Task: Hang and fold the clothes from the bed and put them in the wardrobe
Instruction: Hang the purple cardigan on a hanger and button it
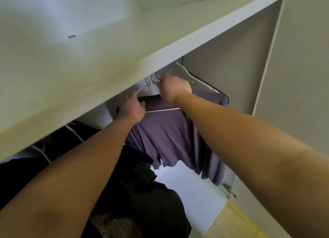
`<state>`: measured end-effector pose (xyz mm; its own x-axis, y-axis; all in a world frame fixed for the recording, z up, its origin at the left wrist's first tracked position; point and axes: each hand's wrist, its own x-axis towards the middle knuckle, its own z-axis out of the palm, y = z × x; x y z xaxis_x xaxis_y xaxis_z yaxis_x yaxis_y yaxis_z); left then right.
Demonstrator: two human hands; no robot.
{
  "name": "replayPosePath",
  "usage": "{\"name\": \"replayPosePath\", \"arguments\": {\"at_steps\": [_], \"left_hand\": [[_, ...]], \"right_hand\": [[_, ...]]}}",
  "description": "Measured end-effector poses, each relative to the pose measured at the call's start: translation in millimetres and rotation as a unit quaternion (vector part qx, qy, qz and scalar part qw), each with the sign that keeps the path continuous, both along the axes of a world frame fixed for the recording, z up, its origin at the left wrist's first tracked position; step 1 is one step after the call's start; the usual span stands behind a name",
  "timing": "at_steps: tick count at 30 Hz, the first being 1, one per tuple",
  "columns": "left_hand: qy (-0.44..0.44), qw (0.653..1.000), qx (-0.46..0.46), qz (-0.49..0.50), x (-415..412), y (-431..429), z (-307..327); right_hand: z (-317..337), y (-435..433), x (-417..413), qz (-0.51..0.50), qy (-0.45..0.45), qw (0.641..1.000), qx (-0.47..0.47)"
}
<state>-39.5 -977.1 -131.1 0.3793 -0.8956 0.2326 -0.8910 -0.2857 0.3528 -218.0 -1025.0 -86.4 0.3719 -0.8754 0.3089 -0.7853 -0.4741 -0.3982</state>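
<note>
Soft, light purple garment (170, 131) hung draped on a hanger (160, 110) inside the wardrobe (160, 56), left hand (132, 109) gripping the hanger's end, right hand (173, 89) pinching near its hook; likely best carried by the stiff hanger.

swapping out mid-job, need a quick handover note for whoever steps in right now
Left hand: grips the left end of the hanger.
Right hand: grips its top, under the wardrobe shelf.
Purple garment is draped over the hanger bar, inside the wardrobe; dark clothes are to its left.
Done: garment on hanger.
Left: the rail is hidden, so check the hook sits on it, then let go. The bed is not in view.
</note>
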Motion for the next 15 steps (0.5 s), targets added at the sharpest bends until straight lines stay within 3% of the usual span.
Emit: {"name": "replayPosePath", "arguments": {"at_steps": [10, 15], "left_hand": [[-0.025, 0.999, 0.003, 0.032, -1, -1, -4], [0.068, 0.996, -0.033, 0.051, -17, 7, -15]], "right_hand": [[2, -6, -5, 0.037, 0.042, 0.998, -0.009], [-11, 9, -18, 0.021, 0.069, 0.995, -0.072]]}}
